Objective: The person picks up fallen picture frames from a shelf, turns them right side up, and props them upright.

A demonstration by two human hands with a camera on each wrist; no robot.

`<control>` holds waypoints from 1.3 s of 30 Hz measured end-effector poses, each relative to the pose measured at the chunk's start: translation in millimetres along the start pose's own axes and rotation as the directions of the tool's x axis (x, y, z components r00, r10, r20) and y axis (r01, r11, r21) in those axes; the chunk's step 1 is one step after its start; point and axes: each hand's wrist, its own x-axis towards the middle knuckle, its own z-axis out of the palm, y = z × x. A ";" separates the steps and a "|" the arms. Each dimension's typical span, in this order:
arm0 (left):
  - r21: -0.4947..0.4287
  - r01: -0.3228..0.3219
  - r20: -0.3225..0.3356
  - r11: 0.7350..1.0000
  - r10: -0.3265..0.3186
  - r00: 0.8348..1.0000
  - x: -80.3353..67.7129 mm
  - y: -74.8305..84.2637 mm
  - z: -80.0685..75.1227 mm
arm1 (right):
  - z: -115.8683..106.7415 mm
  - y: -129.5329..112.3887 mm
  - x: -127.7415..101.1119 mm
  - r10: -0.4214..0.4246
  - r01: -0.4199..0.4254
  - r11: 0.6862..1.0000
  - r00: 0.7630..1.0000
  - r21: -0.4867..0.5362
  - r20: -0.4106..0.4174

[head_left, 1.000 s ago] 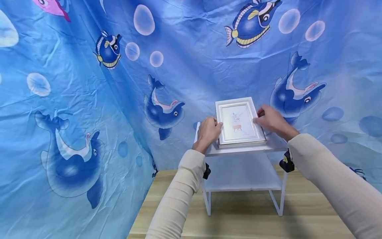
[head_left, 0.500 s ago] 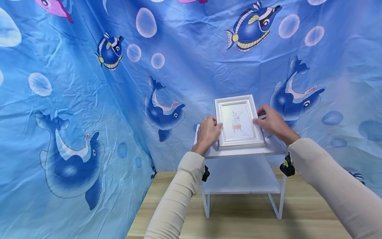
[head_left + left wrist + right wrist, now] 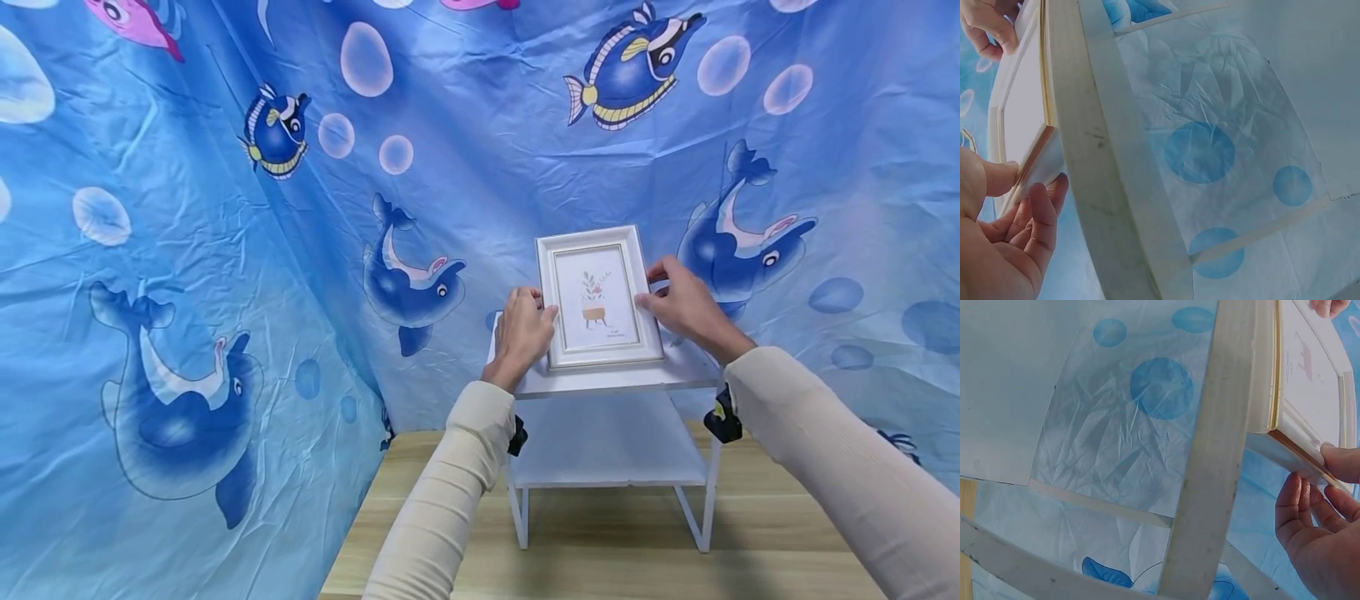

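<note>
White, gold-lined picture frame (image 3: pixel 600 297)

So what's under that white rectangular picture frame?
Under the white rectangular picture frame is a white tabletop, its front strip showing; a white shelf sits lower. The frame hides the tabletop's middle, so anything there can't be seen.

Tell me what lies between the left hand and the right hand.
A white picture frame lies between them, pinched at one side by the left hand and at the other by the right hand. The head view shows this.
</note>
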 end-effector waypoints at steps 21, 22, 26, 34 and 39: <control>-0.027 -0.037 -0.077 0.999 0.035 0.996 -3.1 4.3 -0.3 | -2.5 -4.3 -3.7 -0.038 0.039 0.999 0.998 0.025 -0.050; -0.029 -0.038 -0.078 0.999 0.036 0.996 -3.4 4.2 -0.5 | -2.3 -4.3 -3.9 -0.039 0.041 0.999 0.998 0.024 -0.052; -0.028 -0.048 -0.087 0.998 0.045 0.995 -4.6 3.7 -0.9 | -1.1 -4.4 -4.8 -0.051 0.052 0.998 0.997 0.028 -0.060; -0.049 -0.082 -0.093 0.995 0.077 0.993 -7.2 3.2 -1.5 | -1.0 -4.4 -7.6 -0.078 0.081 0.996 0.993 0.034 -0.089; -0.030 -0.101 -0.109 0.994 0.097 0.989 -7.4 5.0 -2.3 | -2.2 -3.1 -8.4 -0.101 0.105 0.994 0.989 0.031 -0.104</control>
